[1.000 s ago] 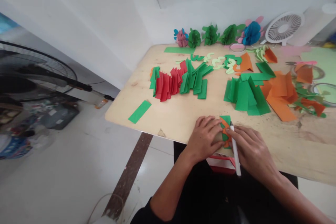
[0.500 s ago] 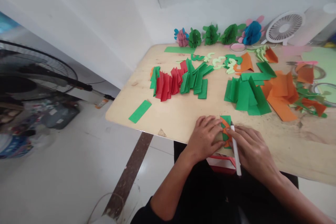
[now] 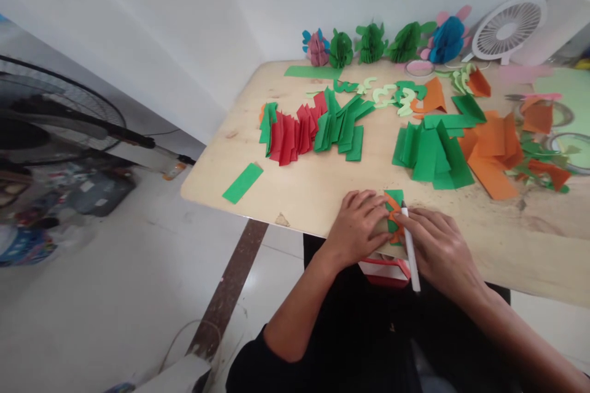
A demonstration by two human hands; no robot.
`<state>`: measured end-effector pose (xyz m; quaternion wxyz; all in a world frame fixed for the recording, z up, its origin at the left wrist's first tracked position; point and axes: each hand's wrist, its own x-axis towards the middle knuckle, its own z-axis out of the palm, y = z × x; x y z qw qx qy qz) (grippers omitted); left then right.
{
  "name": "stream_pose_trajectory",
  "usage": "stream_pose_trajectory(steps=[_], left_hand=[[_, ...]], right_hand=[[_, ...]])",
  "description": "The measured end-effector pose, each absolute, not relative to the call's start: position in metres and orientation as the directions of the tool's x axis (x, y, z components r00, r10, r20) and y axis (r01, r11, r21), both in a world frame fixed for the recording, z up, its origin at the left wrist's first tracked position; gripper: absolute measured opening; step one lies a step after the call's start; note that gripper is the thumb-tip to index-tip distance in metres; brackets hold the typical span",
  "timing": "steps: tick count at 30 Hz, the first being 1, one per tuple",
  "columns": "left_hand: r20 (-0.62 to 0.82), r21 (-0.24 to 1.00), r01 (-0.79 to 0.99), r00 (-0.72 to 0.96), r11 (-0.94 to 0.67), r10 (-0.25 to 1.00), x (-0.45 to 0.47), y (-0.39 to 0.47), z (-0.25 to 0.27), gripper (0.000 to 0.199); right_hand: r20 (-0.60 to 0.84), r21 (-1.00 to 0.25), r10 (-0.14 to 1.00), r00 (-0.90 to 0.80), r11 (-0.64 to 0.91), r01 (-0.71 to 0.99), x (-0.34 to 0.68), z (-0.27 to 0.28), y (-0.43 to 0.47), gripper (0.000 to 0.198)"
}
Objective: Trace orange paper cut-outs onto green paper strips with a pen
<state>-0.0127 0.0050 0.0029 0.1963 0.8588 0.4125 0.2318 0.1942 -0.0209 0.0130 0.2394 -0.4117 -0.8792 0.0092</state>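
Observation:
My left hand (image 3: 357, 227) lies on the near edge of the table, its fingers stretched out and pressing at the left side of a green paper strip (image 3: 394, 194). On that strip rests an orange curved paper cutout (image 3: 393, 203), partly hidden by both hands. My right hand (image 3: 437, 242) is on the strip's right side, with its index fingertip on the orange cutout. A white pen (image 3: 412, 255) is tucked in the right hand, dark tip pointing away from me and its other end hanging past the table edge.
Folded red strips (image 3: 288, 138) and green strips (image 3: 341, 129) stand mid-table. A single green strip (image 3: 243, 183) lies left. To the right are folded green paper (image 3: 428, 156), orange paper (image 3: 493, 141) and tape rolls (image 3: 576, 150). Paper figures (image 3: 369, 43) and a white fan (image 3: 507, 31) line the wall.
The view has tilted down slightly, so the table and hands sit higher in the picture. Both hands keep nearly the same hold on the paper; the pen stays in the right hand.

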Motion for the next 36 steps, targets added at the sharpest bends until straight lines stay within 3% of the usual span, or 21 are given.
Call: stream_pose_trajectory(steps=[10,17,26,36], left_hand=[[0.212,0.690,0.532,0.500,-0.491,0.840,-0.015,0.008,0.009,0.041],[0.255,0.724,0.503,0.441,-0.472,0.860,-0.016,0.007,0.010,0.027],[0.247,0.621,0.586,0.486,-0.522,0.839,-0.016,0.004,0.011,0.022],[0.257,0.443,0.669,0.543,-0.597,0.799,-0.008,-0.001,0.005,0.037]], right_hand=[[0.418,-0.206,0.728,-0.543,0.658,0.724,0.194,0.013,-0.022,0.044],[0.409,-0.211,0.735,-0.542,0.653,0.727,0.194,0.013,-0.021,0.048],[0.391,-0.227,0.748,-0.536,0.643,0.731,0.195,0.013,-0.021,0.049],[0.368,-0.252,0.756,-0.542,0.642,0.724,0.196,0.012,-0.021,0.046]])
